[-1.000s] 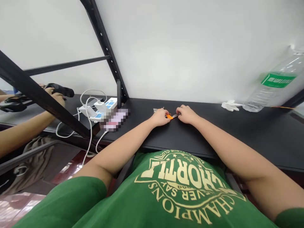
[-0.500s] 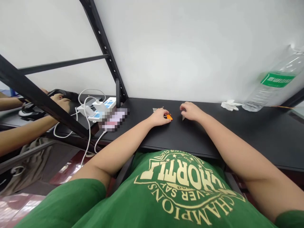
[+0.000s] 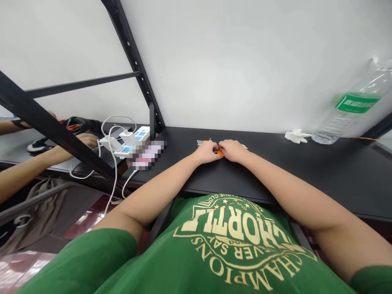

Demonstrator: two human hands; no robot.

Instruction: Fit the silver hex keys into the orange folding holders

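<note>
A: Where do things stand at the middle of the frame?

B: Both hands have met on the black bench (image 3: 275,171). The left hand (image 3: 207,152) and the right hand (image 3: 233,149) are curled with fingertips together over a small orange piece (image 3: 220,153), of which only a sliver shows between them. Both look closed around it in a pinch, though how firmly each grips I cannot tell; the fingers hide most of it.

A: Anything else under the hands?

B: A cluster of thin metal pins (image 3: 202,142) lies just behind the left hand, touching the bench, and a few more tips poke out past the right hand. Judging by that, the work on the orange piece is in hand but not finished: the piece sits between the fingers and the loose pins are not gathered.

A: And around them?

B: At the right of the frame, a crumpled white tissue (image 3: 295,135) and a clear water bottle (image 3: 352,110) with a green label lying on its side, both well apart from the hands. Left of centre, a white power strip (image 3: 134,141) with white cables (image 3: 114,163), just beside a black frame post (image 3: 134,65).

A: Anybody nearby?

B: At the far left another person's hand (image 3: 87,141) rests on a neighbouring surface near a dark tool. Nothing lies between the hands and the orange piece; the stretch of bench around them carries only the pins.
</note>
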